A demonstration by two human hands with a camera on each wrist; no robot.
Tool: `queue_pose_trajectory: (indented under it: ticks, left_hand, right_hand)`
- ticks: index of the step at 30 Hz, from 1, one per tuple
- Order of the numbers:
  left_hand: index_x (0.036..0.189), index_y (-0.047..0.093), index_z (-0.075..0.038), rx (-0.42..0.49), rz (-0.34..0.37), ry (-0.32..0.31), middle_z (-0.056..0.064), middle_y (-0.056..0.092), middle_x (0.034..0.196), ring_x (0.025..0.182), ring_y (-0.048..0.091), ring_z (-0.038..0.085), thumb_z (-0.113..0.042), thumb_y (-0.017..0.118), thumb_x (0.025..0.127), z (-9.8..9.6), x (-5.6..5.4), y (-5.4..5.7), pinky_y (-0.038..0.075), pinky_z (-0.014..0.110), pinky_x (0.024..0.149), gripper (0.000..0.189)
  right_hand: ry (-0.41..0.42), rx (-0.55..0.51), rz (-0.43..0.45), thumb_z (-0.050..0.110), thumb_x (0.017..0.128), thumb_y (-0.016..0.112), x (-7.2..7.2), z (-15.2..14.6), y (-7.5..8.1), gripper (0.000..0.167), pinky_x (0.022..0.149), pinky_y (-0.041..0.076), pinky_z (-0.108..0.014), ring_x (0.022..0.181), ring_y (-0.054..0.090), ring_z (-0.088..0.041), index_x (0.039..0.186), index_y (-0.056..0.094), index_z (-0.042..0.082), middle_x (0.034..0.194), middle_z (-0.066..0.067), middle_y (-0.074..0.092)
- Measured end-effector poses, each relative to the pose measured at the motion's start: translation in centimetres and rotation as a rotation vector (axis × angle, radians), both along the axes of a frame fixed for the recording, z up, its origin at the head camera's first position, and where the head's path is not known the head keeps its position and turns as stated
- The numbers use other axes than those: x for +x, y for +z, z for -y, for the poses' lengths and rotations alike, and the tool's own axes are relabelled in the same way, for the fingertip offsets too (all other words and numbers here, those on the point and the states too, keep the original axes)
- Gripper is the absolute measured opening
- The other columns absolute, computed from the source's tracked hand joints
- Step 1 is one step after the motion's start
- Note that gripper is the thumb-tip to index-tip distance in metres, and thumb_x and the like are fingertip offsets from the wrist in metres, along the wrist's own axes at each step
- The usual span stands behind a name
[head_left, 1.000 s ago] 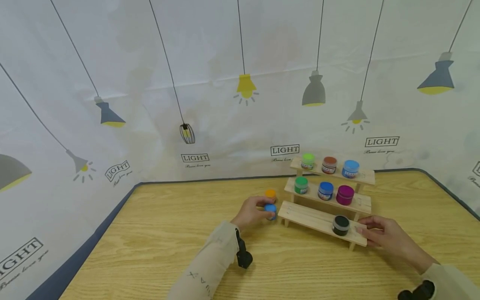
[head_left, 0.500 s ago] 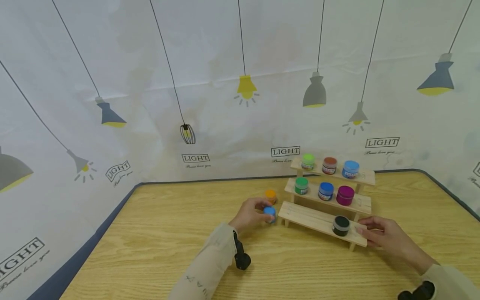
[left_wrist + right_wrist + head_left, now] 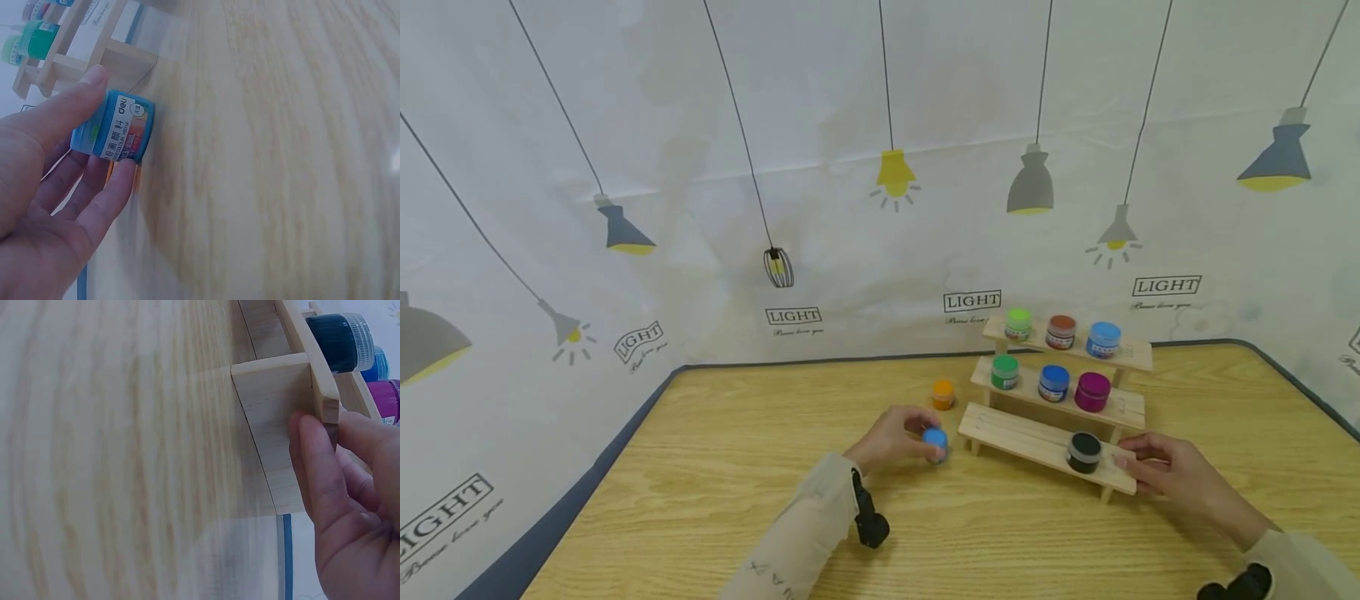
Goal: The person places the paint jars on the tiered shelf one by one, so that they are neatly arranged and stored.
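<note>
My left hand (image 3: 891, 439) holds a small blue paint jar (image 3: 934, 447) between thumb and fingers, left of the stepped wooden rack (image 3: 1011, 433). In the left wrist view the blue jar's printed label (image 3: 128, 128) shows, with its base close to the tabletop; I cannot tell whether it touches. At the rack's right end my right hand (image 3: 1183, 479) grips the lowest shelf, thumb on top and fingers beneath, as the right wrist view shows. A black-lidded jar (image 3: 1084, 452) sits on that shelf near this hand. Behind the left hand an orange jar (image 3: 943, 395) stands on the table.
The middle shelf bears a green jar (image 3: 1004, 372), a dark blue jar (image 3: 1053, 383) and a purple jar (image 3: 1092, 392). Above them stand a light green jar (image 3: 1018, 324), a brown jar (image 3: 1062, 332) and a light blue jar (image 3: 1103, 340). A printed backdrop (image 3: 850, 250) rises behind the wooden table (image 3: 737, 450).
My left hand has drawn the blue jar a little toward me and left, away from the orange jar, which is now fully visible. The right hand keeps its grip on the rack.
</note>
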State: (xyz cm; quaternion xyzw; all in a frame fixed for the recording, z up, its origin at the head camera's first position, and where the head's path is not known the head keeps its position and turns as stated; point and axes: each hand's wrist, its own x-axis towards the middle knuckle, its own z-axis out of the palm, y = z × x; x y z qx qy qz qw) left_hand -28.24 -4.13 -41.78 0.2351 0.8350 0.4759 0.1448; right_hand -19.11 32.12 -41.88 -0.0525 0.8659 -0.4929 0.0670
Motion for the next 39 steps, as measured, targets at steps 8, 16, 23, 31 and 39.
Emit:
queue_pose_trajectory:
  ticks: [8,16,23,31,39]
  left_hand:
    - [0.097,0.061,-0.013,-0.036,-0.002,-0.028,-0.003,0.057,0.094,0.088,0.053,0.014,-0.015,0.074,0.072,0.1,0.1,-0.1,0.044,0.029,0.079,0.028]
    - [0.107,0.059,-0.007,-0.03,-0.011,-0.075,0.0,0.055,0.099,0.087,0.054,0.014,-0.014,0.072,0.075,-0.1,0.4,-0.2,0.046,0.025,0.076,0.035]
    - [0.113,0.057,-0.009,-0.032,0.004,-0.071,0.0,0.054,0.105,0.092,0.053,0.017,-0.016,0.073,0.073,0.0,0.7,-0.1,0.046,0.027,0.076,0.044]
    - [0.112,0.058,-0.01,-0.036,-0.029,-0.025,-0.001,0.056,0.104,0.093,0.053,0.017,-0.014,0.075,0.071,-0.2,0.9,-0.5,0.045,0.029,0.079,0.044]
    - [0.107,0.059,-0.008,-0.028,-0.066,-0.003,-0.002,0.058,0.101,0.091,0.054,0.015,-0.012,0.074,0.072,-0.3,1.3,-0.6,0.045,0.027,0.079,0.038]
  right_hand:
    - [0.007,-0.007,0.001,0.02,0.092,0.05,-0.2,-0.1,-0.2,0.046,0.065,0.052,-0.029,0.081,0.058,-0.01,0.114,0.042,-0.019,0.098,-0.018,0.054]
    - [0.008,-0.015,0.0,0.019,0.092,0.05,-0.1,-0.2,-0.4,0.045,0.064,0.052,-0.029,0.079,0.059,-0.009,0.114,0.042,-0.019,0.098,-0.018,0.054]
    - [0.004,-0.018,0.003,0.02,0.092,0.049,-0.1,-0.1,-0.2,0.045,0.064,0.052,-0.029,0.079,0.059,-0.008,0.114,0.042,-0.019,0.099,-0.018,0.054]
    - [0.01,-0.025,-0.003,0.019,0.092,0.049,0.0,-0.1,-0.1,0.044,0.064,0.052,-0.029,0.078,0.058,-0.007,0.114,0.042,-0.018,0.098,-0.018,0.054]
    - [0.023,-0.034,-0.023,0.018,0.092,0.049,0.0,-0.1,-0.2,0.044,0.064,0.052,-0.029,0.077,0.059,-0.006,0.114,0.042,-0.019,0.098,-0.018,0.054]
